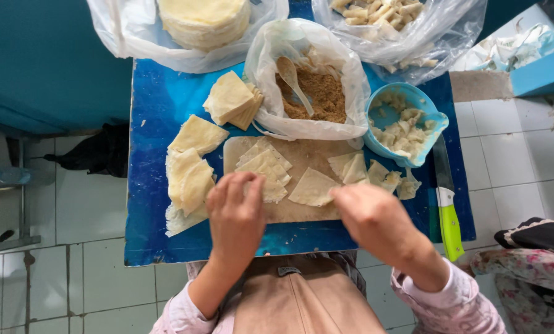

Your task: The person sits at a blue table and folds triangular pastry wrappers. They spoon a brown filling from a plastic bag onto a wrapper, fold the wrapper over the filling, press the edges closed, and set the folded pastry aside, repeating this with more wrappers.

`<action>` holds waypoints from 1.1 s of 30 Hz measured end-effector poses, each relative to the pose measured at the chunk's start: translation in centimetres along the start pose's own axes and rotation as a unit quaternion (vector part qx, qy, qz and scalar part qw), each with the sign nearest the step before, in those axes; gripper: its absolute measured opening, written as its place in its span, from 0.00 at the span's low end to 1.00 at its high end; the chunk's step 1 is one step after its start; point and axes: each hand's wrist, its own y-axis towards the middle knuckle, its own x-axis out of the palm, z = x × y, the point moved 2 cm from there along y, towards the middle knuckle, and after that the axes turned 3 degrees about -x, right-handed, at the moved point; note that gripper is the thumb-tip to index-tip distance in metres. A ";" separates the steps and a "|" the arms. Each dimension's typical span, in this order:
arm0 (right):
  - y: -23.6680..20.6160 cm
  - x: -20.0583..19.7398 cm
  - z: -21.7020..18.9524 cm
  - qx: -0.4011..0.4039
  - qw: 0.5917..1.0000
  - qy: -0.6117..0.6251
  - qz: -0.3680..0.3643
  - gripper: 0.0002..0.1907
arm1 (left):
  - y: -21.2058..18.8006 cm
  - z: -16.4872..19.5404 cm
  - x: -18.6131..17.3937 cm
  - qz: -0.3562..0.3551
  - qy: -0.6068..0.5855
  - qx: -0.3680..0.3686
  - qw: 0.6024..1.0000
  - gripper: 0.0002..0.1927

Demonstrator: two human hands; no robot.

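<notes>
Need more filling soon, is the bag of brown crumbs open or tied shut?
Open: the plastic bag gapes, brown filling and spoon exposed.

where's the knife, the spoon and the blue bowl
knife (450, 226): head view, on its green handle, right edge of the blue table
spoon (293, 81): head view, on its shaft, in the bag of brown crumbs
blue bowl (408, 94): head view, on its far rim

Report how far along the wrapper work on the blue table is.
Done: folded pieces lie piled near the filling bag. In hand: the left hand presses a wrapper on the cutting board; the right hand touches another wrapper. Left: flat sheets and a round stack.
</notes>
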 end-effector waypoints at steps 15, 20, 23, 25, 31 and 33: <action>13.7 6.7 11.6 0.183 0.979 -0.038 0.078 0.09 | 0.9 4.9 3.2 -0.100 -0.034 0.028 0.994 0.05; 12.0 4.7 12.6 0.249 0.960 0.038 0.126 0.07 | 1.2 4.8 2.9 -0.127 -0.135 -0.001 0.983 0.06; 10.8 3.8 13.0 0.264 0.948 0.098 0.150 0.05 | 1.5 4.7 2.7 -0.130 -0.185 -0.019 0.974 0.10; 10.9 3.8 13.2 0.239 0.950 0.110 0.168 0.05 | 1.5 4.6 2.5 -0.139 -0.205 -0.030 0.968 0.10; 11.1 4.0 13.2 0.266 0.942 0.129 0.160 0.06 | 1.0 4.1 1.9 -0.156 -0.276 -0.072 0.946 0.12; 10.9 3.9 13.1 0.257 0.945 0.113 0.166 0.06 | 0.8 3.9 2.0 -0.161 -0.290 -0.076 0.940 0.12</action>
